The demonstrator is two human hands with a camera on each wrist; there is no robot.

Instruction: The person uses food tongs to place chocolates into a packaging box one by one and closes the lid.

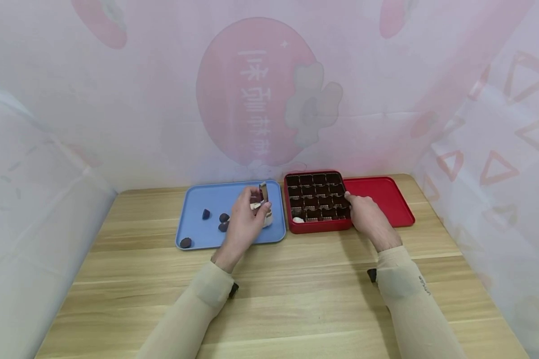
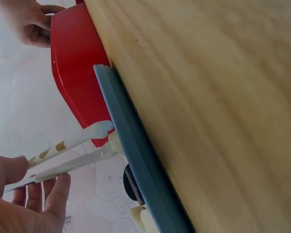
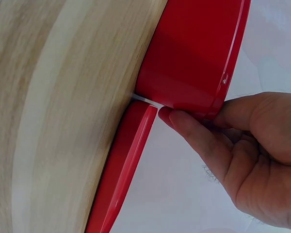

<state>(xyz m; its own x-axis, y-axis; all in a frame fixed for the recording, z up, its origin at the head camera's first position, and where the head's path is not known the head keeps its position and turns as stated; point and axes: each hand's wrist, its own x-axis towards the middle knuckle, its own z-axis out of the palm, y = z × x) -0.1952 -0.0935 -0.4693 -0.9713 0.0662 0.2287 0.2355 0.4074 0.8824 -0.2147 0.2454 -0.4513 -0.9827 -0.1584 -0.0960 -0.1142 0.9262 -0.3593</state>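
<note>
My left hand [image 1: 244, 222] holds a pair of pale tongs with gold-brown marks [image 2: 72, 164] over the right part of the blue tray [image 1: 197, 199]. In the left wrist view their tips reach down to a cream-white piece [image 2: 116, 143] at the tray; whether they grip it I cannot tell. Chocolates, including a dark one [image 1: 205, 214], lie on the tray, some partly hidden by the hand. My right hand [image 1: 366, 217] pinches the right wall of the red box [image 1: 321, 227]. A brown insert [image 1: 321, 192] divides the box, and a white chocolate [image 1: 298, 220] sits in its front-left compartment.
A flat red lid [image 1: 386, 199] lies directly right of the box. All stand toward the back of the wooden table [image 1: 296, 294], near a printed pink-white curtain [image 1: 161, 99]. Curtains also hang at both sides.
</note>
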